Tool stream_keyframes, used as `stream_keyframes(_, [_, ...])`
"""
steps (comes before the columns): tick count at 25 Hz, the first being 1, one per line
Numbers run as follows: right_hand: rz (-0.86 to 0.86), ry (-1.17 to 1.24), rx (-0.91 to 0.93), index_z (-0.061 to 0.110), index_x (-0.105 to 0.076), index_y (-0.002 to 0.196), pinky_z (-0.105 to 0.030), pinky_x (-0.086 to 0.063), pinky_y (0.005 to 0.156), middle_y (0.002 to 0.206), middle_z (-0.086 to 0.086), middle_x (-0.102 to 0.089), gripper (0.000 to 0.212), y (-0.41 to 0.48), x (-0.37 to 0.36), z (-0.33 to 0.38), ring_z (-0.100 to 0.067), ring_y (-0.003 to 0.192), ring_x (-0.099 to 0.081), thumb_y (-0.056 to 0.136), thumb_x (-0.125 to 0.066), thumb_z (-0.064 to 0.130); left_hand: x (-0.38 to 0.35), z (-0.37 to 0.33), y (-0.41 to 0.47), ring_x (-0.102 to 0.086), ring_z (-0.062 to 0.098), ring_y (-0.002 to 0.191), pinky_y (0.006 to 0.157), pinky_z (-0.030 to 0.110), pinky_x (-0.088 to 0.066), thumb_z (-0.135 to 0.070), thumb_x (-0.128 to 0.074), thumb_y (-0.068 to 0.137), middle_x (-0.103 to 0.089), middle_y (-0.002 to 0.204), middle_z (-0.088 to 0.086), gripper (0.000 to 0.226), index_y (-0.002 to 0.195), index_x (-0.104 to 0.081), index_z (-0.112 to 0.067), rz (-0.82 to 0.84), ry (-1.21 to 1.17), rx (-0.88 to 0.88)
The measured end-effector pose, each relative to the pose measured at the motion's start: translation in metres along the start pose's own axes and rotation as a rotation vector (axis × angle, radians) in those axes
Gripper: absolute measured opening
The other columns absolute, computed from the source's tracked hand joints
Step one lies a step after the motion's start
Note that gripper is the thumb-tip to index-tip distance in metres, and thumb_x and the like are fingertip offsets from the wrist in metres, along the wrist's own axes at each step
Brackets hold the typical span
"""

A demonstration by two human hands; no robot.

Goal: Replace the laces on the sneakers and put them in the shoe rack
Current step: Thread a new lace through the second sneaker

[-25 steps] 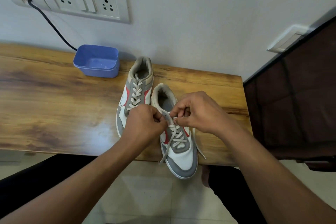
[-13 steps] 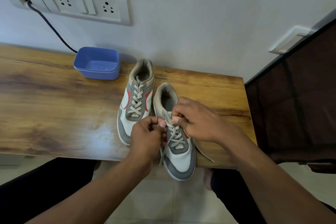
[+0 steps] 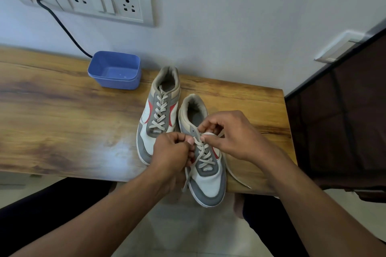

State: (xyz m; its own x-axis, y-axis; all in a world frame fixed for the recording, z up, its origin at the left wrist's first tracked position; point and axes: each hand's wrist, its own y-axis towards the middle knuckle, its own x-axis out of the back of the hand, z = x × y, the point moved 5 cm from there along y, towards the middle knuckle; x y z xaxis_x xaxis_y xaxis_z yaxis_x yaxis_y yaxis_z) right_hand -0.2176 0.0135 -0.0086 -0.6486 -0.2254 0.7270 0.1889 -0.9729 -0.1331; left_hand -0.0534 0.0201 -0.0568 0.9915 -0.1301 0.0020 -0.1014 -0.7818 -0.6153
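Note:
Two grey, white and red sneakers stand side by side on the wooden table (image 3: 62,123), toes toward me. The left sneaker (image 3: 159,110) is fully laced. The right sneaker (image 3: 205,169) overhangs the table's front edge with its toe. Its beige lace (image 3: 203,157) is crossed through the lower eyelets, and its loose ends trail off both sides. My left hand (image 3: 172,153) pinches the lace at the sneaker's left side. My right hand (image 3: 231,134) pinches the lace at the upper eyelets, over the tongue.
A blue plastic tub (image 3: 114,70) sits at the back of the table by the wall. A black cable (image 3: 62,27) runs down from the wall socket panel (image 3: 104,0) behind the tub. A dark cabinet (image 3: 338,123) stands to the right of the table.
Both hands stayed at the right sneaker's lace; my right hand shifted slightly up toward the upper eyelets, while my left hand dropped a little along the sneaker's left side.

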Motion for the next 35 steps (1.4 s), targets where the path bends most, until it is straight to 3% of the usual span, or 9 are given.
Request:
stream_keyframes(4, [0.015,-0.116,0.077,0.023,-0.081,0.098,-0.036,-0.056,0.073,0.090,0.009,-0.068,0.010,0.004,-0.004,0.003,-0.008,0.084,-0.065,0.091,-0.079,0.016,-0.001,0.001,0.000,-0.054,0.012,0.055,0.052,0.024,-0.052,-0.002,-0.056,0.101,-0.058,0.068,0.012,0.013,0.093,-0.066,0.001,0.044,-0.017,-0.099])
stream_keyframes(8, [0.039,-0.132,0.032,0.026,-0.066,0.090,-0.031,-0.049,0.075,0.094,0.013,-0.059,0.010,0.003,-0.007,0.004,-0.002,0.086,-0.058,0.098,-0.066,0.020,0.007,-0.001,0.000,-0.065,0.017,0.059,0.055,0.029,-0.059,-0.010,-0.064,0.099,-0.068,0.067,0.008,0.013,0.087,-0.067,-0.013,-0.082,0.152,-0.276])
stream_keyframes(10, [0.062,-0.079,-0.013,0.025,-0.062,0.088,-0.033,-0.051,0.076,0.095,0.010,-0.061,0.014,0.002,-0.008,0.003,-0.004,0.086,-0.061,0.101,-0.060,0.020,0.009,-0.002,0.003,-0.069,0.019,0.061,0.061,0.040,-0.062,-0.012,-0.066,0.097,-0.069,0.067,0.002,0.013,0.088,-0.066,-0.021,-0.105,0.246,-0.351])
stream_keyframes(12, [0.062,-0.029,-0.059,0.024,-0.063,0.088,-0.036,-0.055,0.077,0.094,0.008,-0.065,0.016,0.002,-0.005,0.002,-0.006,0.082,-0.066,0.103,-0.058,0.020,0.010,-0.008,0.004,-0.069,0.016,0.065,0.066,0.045,-0.061,-0.010,-0.066,0.095,-0.067,0.073,-0.004,0.022,0.103,-0.062,-0.031,-0.074,0.355,-0.476])
stream_keyframes(15, [0.031,0.020,-0.129,0.026,-0.065,0.092,-0.036,-0.059,0.070,0.086,0.008,-0.070,0.014,0.003,-0.003,-0.001,-0.005,0.072,-0.072,0.104,-0.060,0.021,0.007,-0.027,0.004,-0.065,0.010,0.074,0.070,0.029,-0.055,0.000,-0.064,0.090,-0.064,0.084,-0.007,0.057,0.132,-0.056,-0.038,0.083,0.665,-0.738])
stream_keyframes(19, [-0.030,0.046,-0.154,0.030,-0.064,0.089,-0.041,-0.063,0.070,0.077,0.004,-0.074,0.014,0.001,0.002,-0.001,-0.003,0.067,-0.074,0.102,-0.067,0.026,0.008,-0.047,0.006,-0.062,0.013,0.080,0.071,0.037,-0.056,-0.003,-0.073,0.086,-0.067,0.095,-0.001,0.045,0.124,-0.069,-0.028,0.149,0.908,-0.961])
stream_keyframes(23, [-0.047,0.122,-0.182,0.025,-0.067,0.089,-0.038,-0.064,0.071,0.079,0.004,-0.074,0.012,0.000,0.003,0.002,-0.002,0.067,-0.074,0.100,-0.070,0.024,0.007,-0.054,0.007,-0.068,0.023,0.076,0.063,0.043,-0.058,-0.003,-0.071,0.085,-0.071,0.088,0.004,0.033,0.113,-0.077,-0.019,0.143,0.927,-1.065])
stream_keyframes(27, [-0.034,0.140,-0.223,0.024,-0.070,0.082,-0.048,-0.064,0.076,0.078,0.004,-0.075,0.017,-0.002,0.001,-0.004,-0.012,0.074,-0.076,0.097,-0.074,0.018,0.006,-0.055,0.006,-0.069,0.024,0.076,0.063,0.042,-0.059,-0.012,-0.050,0.085,-0.071,0.088,0.006,0.039,0.112,-0.078,-0.017,0.125,0.963,-1.087])
stream_keyframes(35, [-0.005,0.336,-0.281,0.006,-0.072,0.087,-0.049,-0.064,0.084,0.080,-0.004,-0.079,0.016,-0.004,0.002,-0.004,-0.013,0.081,-0.078,0.099,-0.063,0.009,0.009,-0.059,0.018,-0.069,0.024,0.075,0.063,0.042,-0.059,0.013,-0.062,0.074,-0.072,0.088,0.005,0.048,0.108,-0.079,-0.018,0.185,1.018,-1.120])
